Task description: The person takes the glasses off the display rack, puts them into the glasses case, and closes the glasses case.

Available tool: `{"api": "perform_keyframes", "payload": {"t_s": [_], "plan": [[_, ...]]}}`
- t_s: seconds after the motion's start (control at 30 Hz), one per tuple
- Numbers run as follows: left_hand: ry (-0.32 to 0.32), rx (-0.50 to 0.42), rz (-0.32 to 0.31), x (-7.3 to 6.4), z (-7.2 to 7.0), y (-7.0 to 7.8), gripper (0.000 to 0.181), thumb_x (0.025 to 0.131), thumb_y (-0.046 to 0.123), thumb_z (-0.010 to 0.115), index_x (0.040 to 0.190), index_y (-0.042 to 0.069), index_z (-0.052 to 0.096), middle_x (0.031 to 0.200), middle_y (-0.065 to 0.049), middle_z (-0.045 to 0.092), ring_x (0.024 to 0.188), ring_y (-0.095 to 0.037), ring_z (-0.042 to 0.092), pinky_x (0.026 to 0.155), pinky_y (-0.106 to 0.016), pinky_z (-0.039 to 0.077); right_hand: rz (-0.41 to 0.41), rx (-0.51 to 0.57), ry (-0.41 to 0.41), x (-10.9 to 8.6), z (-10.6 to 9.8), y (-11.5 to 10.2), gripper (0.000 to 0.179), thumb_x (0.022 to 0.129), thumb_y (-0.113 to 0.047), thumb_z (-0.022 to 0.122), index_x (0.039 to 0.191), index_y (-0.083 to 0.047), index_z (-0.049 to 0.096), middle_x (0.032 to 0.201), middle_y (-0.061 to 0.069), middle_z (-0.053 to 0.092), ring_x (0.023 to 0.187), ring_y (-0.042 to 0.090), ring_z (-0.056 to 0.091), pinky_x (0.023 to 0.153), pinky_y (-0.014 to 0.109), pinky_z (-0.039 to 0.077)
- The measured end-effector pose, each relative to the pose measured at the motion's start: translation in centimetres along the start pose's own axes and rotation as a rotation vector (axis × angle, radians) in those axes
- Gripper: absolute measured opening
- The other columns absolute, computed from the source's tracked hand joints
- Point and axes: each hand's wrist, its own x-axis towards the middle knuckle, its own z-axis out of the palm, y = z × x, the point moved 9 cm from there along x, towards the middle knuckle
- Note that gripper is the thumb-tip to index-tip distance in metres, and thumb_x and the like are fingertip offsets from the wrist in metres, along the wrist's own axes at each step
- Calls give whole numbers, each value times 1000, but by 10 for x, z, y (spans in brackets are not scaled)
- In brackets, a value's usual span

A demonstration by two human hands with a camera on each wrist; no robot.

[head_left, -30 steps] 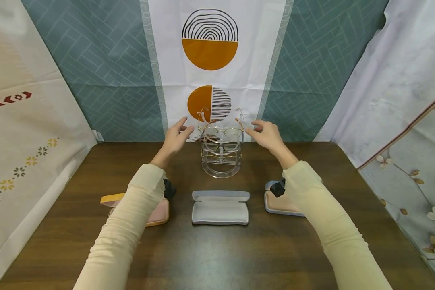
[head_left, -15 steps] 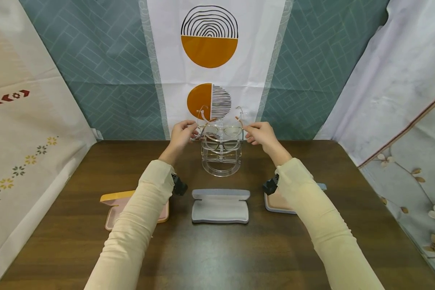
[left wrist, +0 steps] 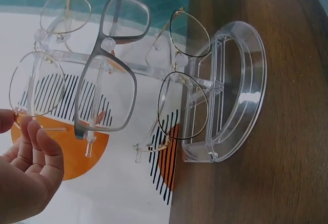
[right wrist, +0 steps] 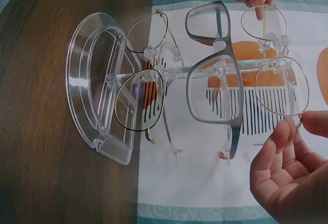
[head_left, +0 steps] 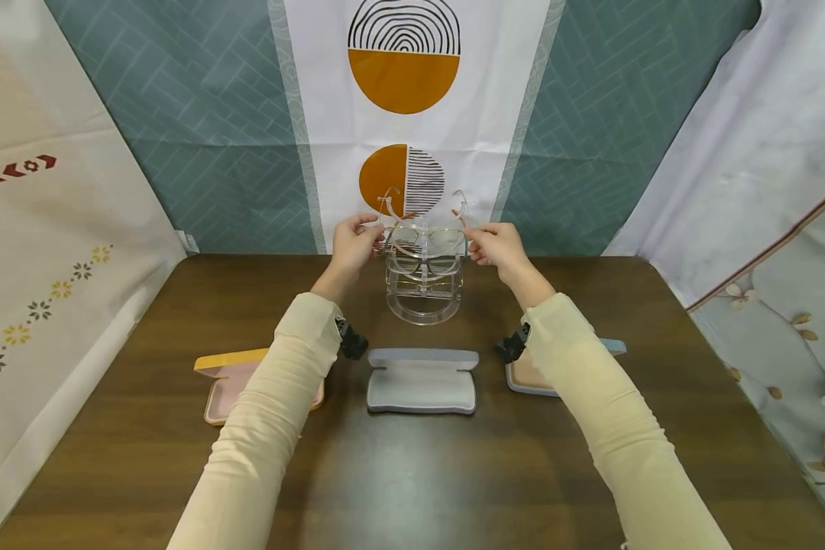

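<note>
A clear acrylic stand (head_left: 423,315) holds three pairs of eyeglasses, one above another. Both hands are at the top pair, thin gold-rimmed eyeglasses (head_left: 445,239). My left hand (head_left: 354,248) pinches their left hinge end between thumb and fingers, seen close in the left wrist view. At the opposite hinge, my right hand (right wrist: 292,175) pinches the frame the same way. The lenses still overlap the stand's top nose rest. Below sits a pair of grey thick-framed eyeglasses (left wrist: 134,92). Lowest on the stand is a dark-and-gold thin-rimmed pair (left wrist: 206,104).
Three opened glasses cases lie on the brown table (head_left: 412,481): a yellow one with pink lining (head_left: 232,360) at left, partly behind the left sleeve, a grey one (head_left: 422,393) in the middle, a blue one with peach lining (head_left: 531,376) under the right forearm. A patterned cloth (head_left: 247,191) hangs behind.
Both hands have moved inward from either side of the stand and taken hold of the top eyeglasses at their hinges. The head view has tilted slightly downward.
</note>
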Motion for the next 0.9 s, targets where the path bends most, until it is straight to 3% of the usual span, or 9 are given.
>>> {"api": "perform_keyframes", "payload": {"t_s": [0.13, 0.37, 0.57, 0.9], "plan": [[5, -40, -6, 1, 2, 3, 33, 90, 5, 53, 123, -3, 52, 73, -4, 57, 61, -13, 53, 54, -20, 45, -23, 16, 11, 1, -1, -4, 20, 91, -16, 56, 92, 4, 62, 62, 3, 53, 52, 11, 51, 51, 21, 46], [-19, -51, 2, 0, 5, 5, 33, 90, 1, 50, 123, -5, 52, 72, -6, 55, 58, -12, 50, 53, -20, 45, -38, 29, 40, -1, -2, -7, 19, 91, -14, 56, 85, 3, 62, 60, 2, 53, 50, 10, 51, 51, 21, 46], [-24, -88, 20, -1, 6, 10, 34, 89, -1, 50, 123, -9, 50, 70, -5, 53, 54, -10, 49, 54, -21, 46, -59, 44, 55, -5, -3, -10, 19, 91, -13, 56, 89, 4, 63, 60, 1, 53, 50, 10, 51, 50, 21, 46], [-13, -94, 37, -11, 4, 17, 32, 90, -1, 50, 122, -6, 52, 73, -5, 54, 57, -11, 50, 59, -26, 48, -98, 49, 74, -14, -6, -16, 23, 90, -13, 56, 93, 8, 63, 61, 1, 54, 52, 9, 54, 50, 19, 46]]}}
